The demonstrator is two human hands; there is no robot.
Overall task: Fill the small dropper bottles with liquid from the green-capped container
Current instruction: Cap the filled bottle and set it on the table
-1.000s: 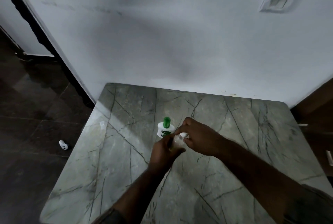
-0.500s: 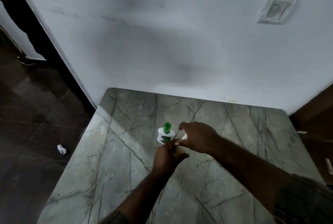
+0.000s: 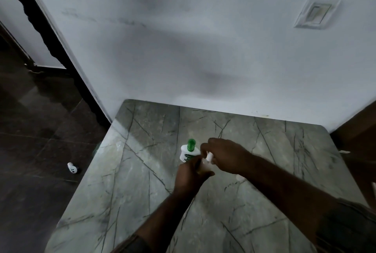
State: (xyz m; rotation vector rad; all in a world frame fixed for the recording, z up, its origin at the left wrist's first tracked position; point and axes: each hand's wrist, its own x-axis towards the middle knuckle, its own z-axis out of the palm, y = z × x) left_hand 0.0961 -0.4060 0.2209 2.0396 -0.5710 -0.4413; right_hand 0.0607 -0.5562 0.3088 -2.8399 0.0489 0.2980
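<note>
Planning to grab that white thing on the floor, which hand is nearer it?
Left. The left hand is over the table, right of the white thing; the right hand is farther right, beyond it.

The left sleeve [image 3: 130, 245] and right sleeve [image 3: 345, 230] are dark, leaving lower arms uncovered.

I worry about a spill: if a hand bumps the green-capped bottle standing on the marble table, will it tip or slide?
It could tip fairly easily: the green-capped bottle stands upright, just behind the left hand. It looks like light plastic, so on the smooth marble table it may also slide.
</note>
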